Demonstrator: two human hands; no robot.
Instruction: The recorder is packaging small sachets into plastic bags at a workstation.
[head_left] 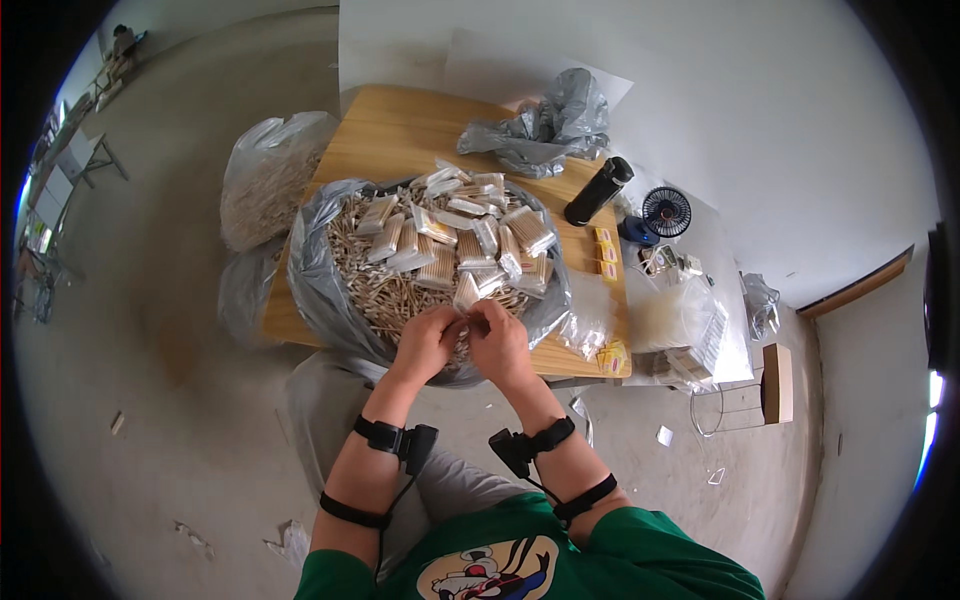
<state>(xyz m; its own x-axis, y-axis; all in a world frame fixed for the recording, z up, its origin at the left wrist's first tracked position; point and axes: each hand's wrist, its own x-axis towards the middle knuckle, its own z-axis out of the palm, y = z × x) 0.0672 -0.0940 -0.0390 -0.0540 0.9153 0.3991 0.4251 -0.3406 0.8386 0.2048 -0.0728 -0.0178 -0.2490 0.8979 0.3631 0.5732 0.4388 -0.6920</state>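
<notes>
Left hand: the left hand point(428, 343) is curled at the near side of the heap, fingers drawn in toward the near packet point(467, 290); its fingertips are partly hidden, so I cannot tell whether they grip.
Right hand: the right hand point(500, 343) is bent inward the same way, fingertips close to the left's; its hold cannot be told either.
Near packet: just beyond both sets of fingertips, over the heap; likely very light, its clear film soft and slippery, the swabs inside stiff lengthwise but easily bent. Best held across the flat sides, without squeezing the tips.
Loose swabs point(385, 295): thin, light sticks lying crosswise, probably quick to roll and scatter.
Other packets point(470, 230): piled over the swabs, overlapping at many angles; the film would likely slide.
Grey bag point(318, 250): spread open around the heap, its slack rim a soft edge that may catch a wrist.
Bench point(395, 115): wood shows beyond the grey bag, up to the crumpled bag point(560, 125); the near edge runs under the bag's rim.
Right side: tighter, with yellow cards point(607, 252), a bottle point(598, 192) and a fan point(667, 212).
Left side: a clear bag point(268, 190) of swabs stands beside the bench; floor point(190, 400) lies past it.
</notes>
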